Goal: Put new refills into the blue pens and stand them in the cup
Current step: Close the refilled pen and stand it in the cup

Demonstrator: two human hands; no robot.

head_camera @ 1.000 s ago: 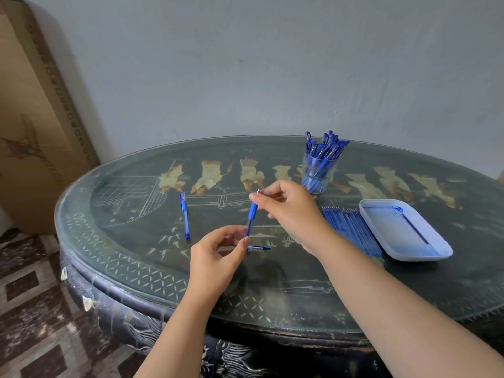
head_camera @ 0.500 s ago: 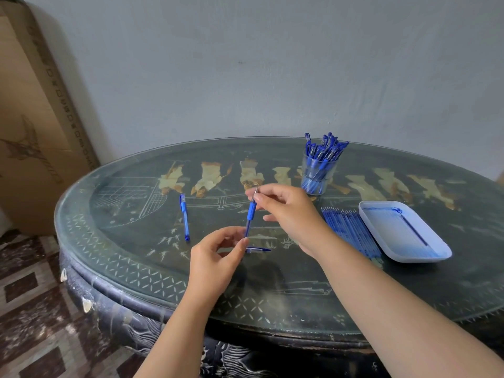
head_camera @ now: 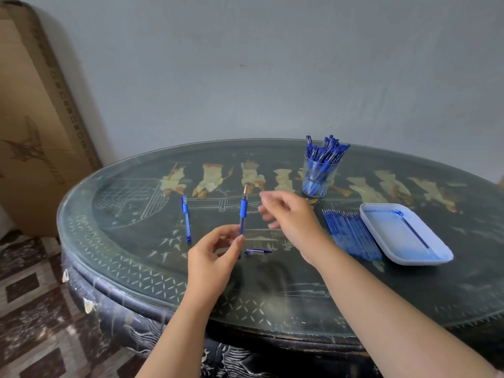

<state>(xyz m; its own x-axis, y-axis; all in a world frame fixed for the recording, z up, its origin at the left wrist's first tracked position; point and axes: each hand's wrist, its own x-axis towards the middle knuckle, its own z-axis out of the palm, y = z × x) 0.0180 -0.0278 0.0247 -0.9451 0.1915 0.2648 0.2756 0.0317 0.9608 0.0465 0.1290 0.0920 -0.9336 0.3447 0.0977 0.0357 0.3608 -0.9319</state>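
My left hand [head_camera: 215, 255] pinches the lower end of a blue pen [head_camera: 242, 211], which stands nearly upright with its metal tip up. My right hand [head_camera: 291, 214] hovers just right of the pen with fingers loose, blurred, touching nothing. A pen cap [head_camera: 257, 251] lies on the table below the pen. Another blue pen [head_camera: 186, 218] lies flat to the left. A clear cup [head_camera: 319, 175] with several blue pens stands at the back. A row of several blue refills [head_camera: 350, 233] lies right of my right hand.
A white tray [head_camera: 387, 257] holding one thin blue refill sits at the right, beside the refills. The dark oval glass-topped table [head_camera: 136, 263] has its edge close to me. A tall cardboard box [head_camera: 30, 126] leans against the wall at left.
My right hand has let go of the pen's tip end and pulled away to the right. The left hand keeps holding the pen upright.
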